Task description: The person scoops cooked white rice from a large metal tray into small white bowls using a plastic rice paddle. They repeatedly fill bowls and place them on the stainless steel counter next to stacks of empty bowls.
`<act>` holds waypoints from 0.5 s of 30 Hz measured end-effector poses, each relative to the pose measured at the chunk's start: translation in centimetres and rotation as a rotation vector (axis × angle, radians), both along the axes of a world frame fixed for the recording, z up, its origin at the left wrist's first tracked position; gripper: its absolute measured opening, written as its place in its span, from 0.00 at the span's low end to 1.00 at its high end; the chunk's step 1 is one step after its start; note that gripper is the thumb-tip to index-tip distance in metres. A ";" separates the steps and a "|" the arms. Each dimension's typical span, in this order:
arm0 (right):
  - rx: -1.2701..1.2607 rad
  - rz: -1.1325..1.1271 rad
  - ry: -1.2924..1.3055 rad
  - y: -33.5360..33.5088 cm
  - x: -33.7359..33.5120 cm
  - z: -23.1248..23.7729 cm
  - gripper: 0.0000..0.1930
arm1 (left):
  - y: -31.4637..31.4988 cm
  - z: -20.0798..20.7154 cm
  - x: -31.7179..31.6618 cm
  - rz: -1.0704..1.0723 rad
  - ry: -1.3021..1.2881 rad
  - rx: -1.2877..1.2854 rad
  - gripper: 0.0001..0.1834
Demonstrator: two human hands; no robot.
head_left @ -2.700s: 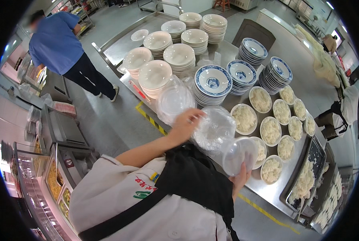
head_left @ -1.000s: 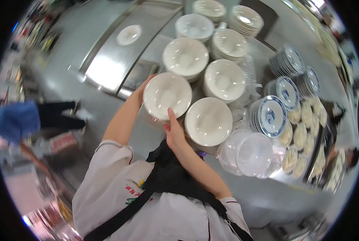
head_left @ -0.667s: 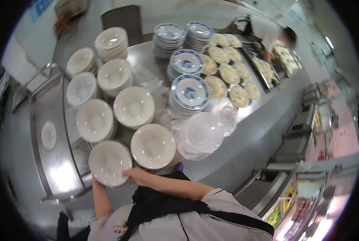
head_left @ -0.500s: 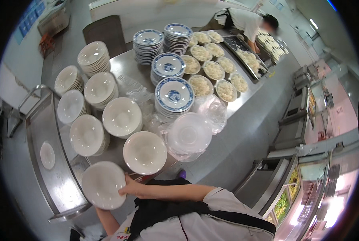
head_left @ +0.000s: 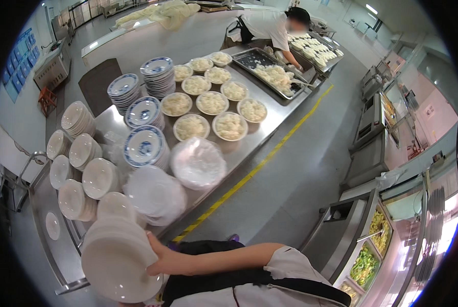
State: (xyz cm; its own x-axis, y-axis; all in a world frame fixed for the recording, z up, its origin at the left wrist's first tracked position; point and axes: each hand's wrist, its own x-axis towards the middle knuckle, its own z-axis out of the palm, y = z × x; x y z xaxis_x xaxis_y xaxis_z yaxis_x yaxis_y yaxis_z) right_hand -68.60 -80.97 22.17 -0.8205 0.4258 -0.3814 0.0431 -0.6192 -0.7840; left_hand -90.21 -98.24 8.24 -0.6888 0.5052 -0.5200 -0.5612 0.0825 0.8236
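A yellow stripe (head_left: 259,166) is laid on the grey floor (head_left: 303,192) along the right side of the counter (head_left: 275,110). Well apart to the right of the counter, a steel serving unit (head_left: 321,240) is filled with green vegetables (head_left: 365,266) and yellowish food (head_left: 379,231). A dark brown chair (head_left: 98,84) is placed close to the counter's left side; a red stool (head_left: 46,100) is seen farther left of it. Blue panels (head_left: 20,69) are mounted well to the counter's left. Beyond the counter, a low pale partition (head_left: 137,45) is topped by a crumpled cloth (head_left: 172,15). Near the counter's far end, a co-worker (head_left: 270,30) in white is seen bent over.
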 end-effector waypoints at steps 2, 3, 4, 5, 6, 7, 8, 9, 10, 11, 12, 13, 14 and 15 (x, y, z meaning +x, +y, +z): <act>-0.006 -0.095 0.059 1.2 6.8 1.2 0.58 | -0.1 0.9 5.3 -0.053 0.005 0.035 0.23; 0.092 -0.210 -0.015 0.1 8.9 -2.8 0.56 | 0.9 1.5 8.0 -0.096 -0.006 0.066 0.23; 0.012 -0.247 0.028 0.9 11.9 -2.0 0.55 | 2.1 1.8 10.7 -0.132 -0.011 0.083 0.23; -0.074 -0.280 0.072 2.0 15.5 -0.6 0.54 | 3.1 2.1 13.2 -0.161 -0.017 0.099 0.23; -0.162 -0.313 0.115 2.9 18.5 0.1 0.53 | 4.7 2.4 15.8 -0.196 -0.029 0.115 0.23; -0.140 -0.373 0.076 3.3 20.9 -1.0 0.49 | 6.9 2.8 18.4 -0.232 -0.041 0.135 0.23; -0.128 -0.443 0.039 4.2 23.3 -1.1 0.46 | 9.3 3.1 20.9 -0.278 -0.059 0.154 0.23; -0.170 -0.491 0.026 5.5 26.3 -1.5 0.45 | 13.0 4.0 23.6 -0.356 -0.070 0.156 0.23; -0.188 -0.523 -0.014 6.6 28.5 -2.5 0.45 | 15.8 3.4 25.9 -0.416 -0.104 0.183 0.23; -0.215 -0.592 -0.011 7.9 31.2 -3.1 0.44 | 19.5 3.7 28.6 -0.500 -0.121 0.193 0.23; -0.234 -0.635 -0.014 9.2 33.3 -3.9 0.44 | 22.6 3.2 31.1 -0.568 -0.156 0.217 0.23; -0.256 -0.675 -0.019 10.8 35.3 -4.7 0.43 | 25.7 2.7 33.5 -0.626 -0.188 0.236 0.23; -0.278 -0.712 -0.021 12.5 37.3 -5.5 0.43 | 28.6 2.4 35.8 -0.675 -0.211 0.254 0.23; -0.307 -0.729 0.014 14.2 39.4 -6.8 0.41 | 31.5 2.1 38.0 -0.720 -0.229 0.272 0.23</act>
State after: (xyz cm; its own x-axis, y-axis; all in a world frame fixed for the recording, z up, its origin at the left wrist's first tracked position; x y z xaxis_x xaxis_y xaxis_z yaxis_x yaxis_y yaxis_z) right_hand -29.19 -66.76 15.34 -0.3806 0.7351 -0.5611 -0.4651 -0.6766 -0.5709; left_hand -52.18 -66.72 10.31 -0.0368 0.9141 -0.4037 -0.6044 0.3014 0.7375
